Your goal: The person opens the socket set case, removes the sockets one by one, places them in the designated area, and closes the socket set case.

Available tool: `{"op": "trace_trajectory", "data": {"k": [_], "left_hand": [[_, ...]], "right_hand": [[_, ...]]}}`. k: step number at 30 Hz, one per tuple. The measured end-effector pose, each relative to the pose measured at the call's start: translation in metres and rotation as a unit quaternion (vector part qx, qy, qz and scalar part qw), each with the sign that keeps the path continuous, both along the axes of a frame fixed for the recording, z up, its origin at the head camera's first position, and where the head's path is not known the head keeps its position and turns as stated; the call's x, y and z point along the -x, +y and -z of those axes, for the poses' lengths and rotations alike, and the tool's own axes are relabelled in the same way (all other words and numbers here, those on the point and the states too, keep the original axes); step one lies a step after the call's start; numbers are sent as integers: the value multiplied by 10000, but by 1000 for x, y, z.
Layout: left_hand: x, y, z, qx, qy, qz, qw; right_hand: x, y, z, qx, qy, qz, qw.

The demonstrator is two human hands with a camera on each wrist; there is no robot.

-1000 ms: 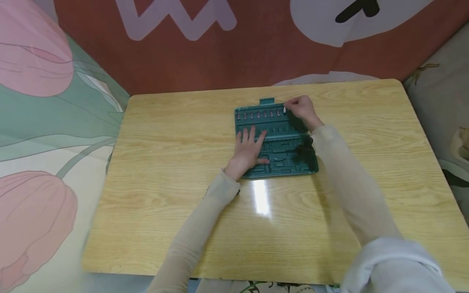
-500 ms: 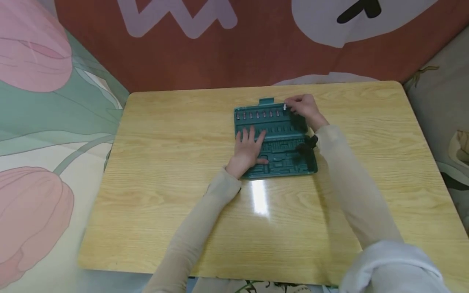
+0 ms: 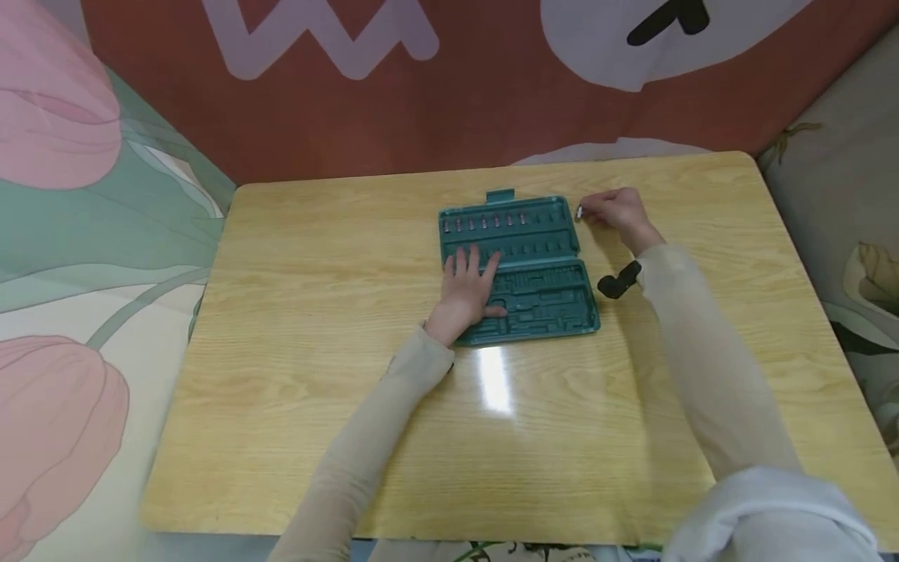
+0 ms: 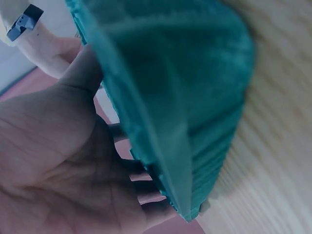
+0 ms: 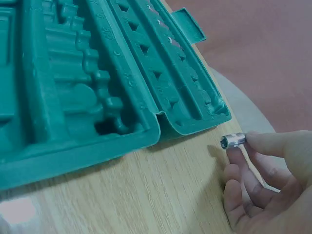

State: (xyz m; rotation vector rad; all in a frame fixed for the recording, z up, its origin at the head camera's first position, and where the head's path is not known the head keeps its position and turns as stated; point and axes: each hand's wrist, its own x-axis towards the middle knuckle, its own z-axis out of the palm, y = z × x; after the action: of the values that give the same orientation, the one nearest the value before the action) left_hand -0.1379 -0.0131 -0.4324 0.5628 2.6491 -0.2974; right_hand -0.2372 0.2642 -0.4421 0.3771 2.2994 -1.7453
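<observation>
A green moulded case [image 3: 541,300] lies unfolded on the table. My left hand [image 3: 463,300] rests spread on its left part, fingers straight; the left wrist view shows the palm [image 4: 58,161] against the case's edge [image 4: 161,146]. Right of the case's upper half, my right hand [image 3: 621,215] pinches a small silver socket [image 5: 233,141] between thumb and fingers, apart from the case. Several small metal pieces [image 3: 496,222] stand in a row in the upper half, with bare slots to their right.
The wooden table [image 3: 316,273] extends around the case. Behind it is a red wall [image 3: 477,117] with pale shapes. A black wrist-worn device [image 3: 618,281] juts from the right sleeve, near the case's right edge.
My right hand has moved right, from over the case's upper right corner to beside it, with the socket pinched in it. The left hand stays on the case.
</observation>
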Motion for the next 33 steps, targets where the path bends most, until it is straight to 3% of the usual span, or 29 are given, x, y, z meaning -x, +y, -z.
{"op": "trace_trajectory", "data": {"k": [7, 20, 33], "left_hand": [[1, 0, -2, -23, -83, -31, 10000], [4, 2, -2, 72, -99, 82, 9999], [3, 2, -3, 256, -69, 165, 9995]], "right_hand": [[2, -5, 1, -515, -108, -238, 9983], [6, -16, 3, -1593, 51, -32, 9872], [3, -16, 2, -1411, 69, -80, 9899]]}}
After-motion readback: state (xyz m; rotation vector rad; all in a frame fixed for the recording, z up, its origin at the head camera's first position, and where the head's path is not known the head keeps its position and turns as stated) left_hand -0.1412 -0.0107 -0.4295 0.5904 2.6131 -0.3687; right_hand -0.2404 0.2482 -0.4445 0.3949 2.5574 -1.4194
